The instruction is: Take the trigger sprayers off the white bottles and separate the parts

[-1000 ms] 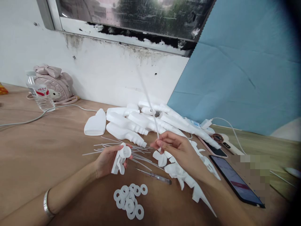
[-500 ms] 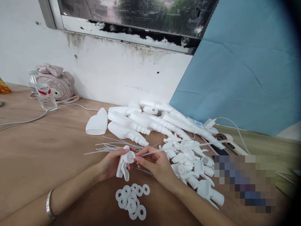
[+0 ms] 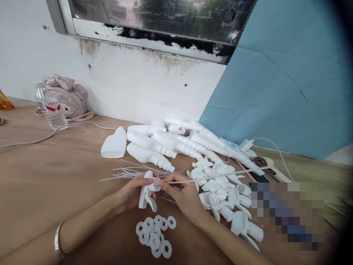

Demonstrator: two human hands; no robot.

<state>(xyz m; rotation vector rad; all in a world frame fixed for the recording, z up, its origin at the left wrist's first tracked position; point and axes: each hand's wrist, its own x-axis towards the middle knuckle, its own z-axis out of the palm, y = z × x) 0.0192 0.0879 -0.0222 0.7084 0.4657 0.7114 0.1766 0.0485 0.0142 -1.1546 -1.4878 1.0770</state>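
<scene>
My left hand (image 3: 134,191) is closed around a white trigger sprayer head (image 3: 147,190), its round collar turned to the right. Between the thumb and fingers of my right hand (image 3: 183,197) is a thin white tube (image 3: 220,175). One end of the tube meets the collar's opening; how deep it sits inside I cannot tell. The long end reaches out to the right over a heap of more sprayer heads (image 3: 219,191). Several flat white ring washers (image 3: 154,241) lie in a pile below my hands. Loose thin tubes (image 3: 129,172) are spread behind my left hand.
White plastic bottles (image 3: 150,141) lie stacked toward the wall. To the left are a water bottle (image 3: 51,108), a pink bag (image 3: 67,97) and a cable (image 3: 30,142). A phone (image 3: 260,178) and a white device with a round dark end (image 3: 271,169) lie on the right.
The sprayer head has shifted slightly right and its collar has turned more toward my right hand. The tube now lies flatter, and more of its length shows to the right.
</scene>
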